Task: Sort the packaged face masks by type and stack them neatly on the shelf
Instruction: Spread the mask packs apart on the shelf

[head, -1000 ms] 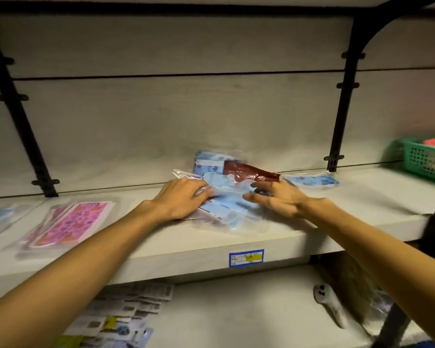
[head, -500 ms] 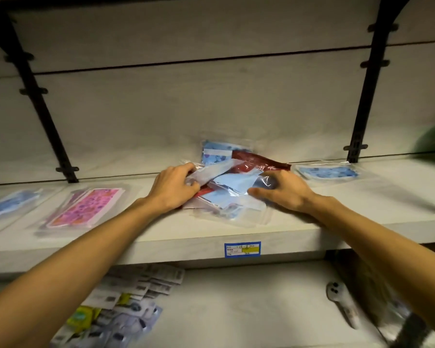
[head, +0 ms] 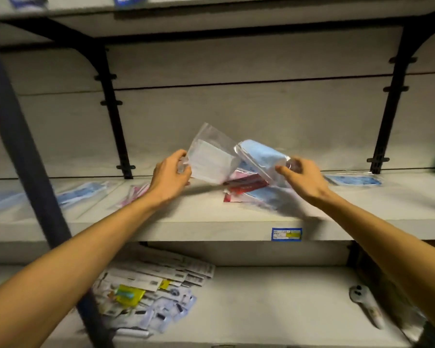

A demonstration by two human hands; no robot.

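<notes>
Since the earlier frames both hands have come up off the mixed heap (head: 249,189) and each now carries a pack clear of the shelf (head: 186,222), where before they were pressed down among the packets. The left hand (head: 170,178) pinches the lower left corner of a clear bag holding a white mask (head: 211,159), thumb and fingers curled round its edge; the bag's long axis tilts up and away to the right of that hand. The right hand (head: 304,177) grips a clear bag holding a light blue mask (head: 261,153) at its right end, fingers curled about it, and this pack slopes up to the left, so the two bags meet and overlap slightly above the heap. Below them a red packet and more blue ones lie loose on the shelf between the hands. Sorted groups sit to either side: pale blue packs (head: 81,193) and pink ones (head: 133,194) well to the left, and a flat blue patterned pack (head: 354,180) just right of the right hand. I judge the blue mask must cross leftward past the other hand to reach its likeliest match, the pale blue packs; no white group is plainly visible. The picture is blurred, so prints are hard to read.
</notes>
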